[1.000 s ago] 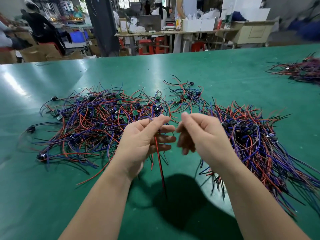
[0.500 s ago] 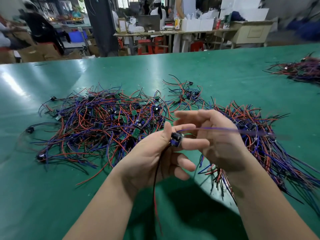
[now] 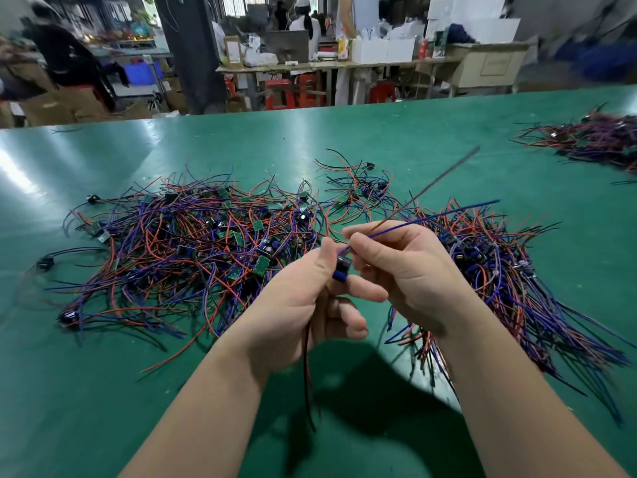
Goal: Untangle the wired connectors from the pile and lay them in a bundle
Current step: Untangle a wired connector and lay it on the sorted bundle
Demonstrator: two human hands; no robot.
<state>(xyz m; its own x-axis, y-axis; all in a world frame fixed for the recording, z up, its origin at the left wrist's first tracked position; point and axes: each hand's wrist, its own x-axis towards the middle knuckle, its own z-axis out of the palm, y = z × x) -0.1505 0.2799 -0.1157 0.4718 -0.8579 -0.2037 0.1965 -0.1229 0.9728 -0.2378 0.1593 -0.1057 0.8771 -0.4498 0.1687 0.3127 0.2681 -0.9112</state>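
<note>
Left hand [image 3: 296, 305] pinched the connector [image 3: 342, 269], right hand [image 3: 410, 270] pinched its blue wire [image 3: 448, 213] mid-frame; a hard tug could've strained the joint or snagged the pile [image 3: 206, 243] behind.

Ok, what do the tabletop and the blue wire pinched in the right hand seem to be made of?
The tabletop: smooth green sheet, probably vinyl or rubber matting; semi-gloss, going by the soft light streaks on it. The blue wire: thin lead in plastic-looking insulation with a slight sheen, running straight out from the right hand pinching it. Its core is not visible.
</note>
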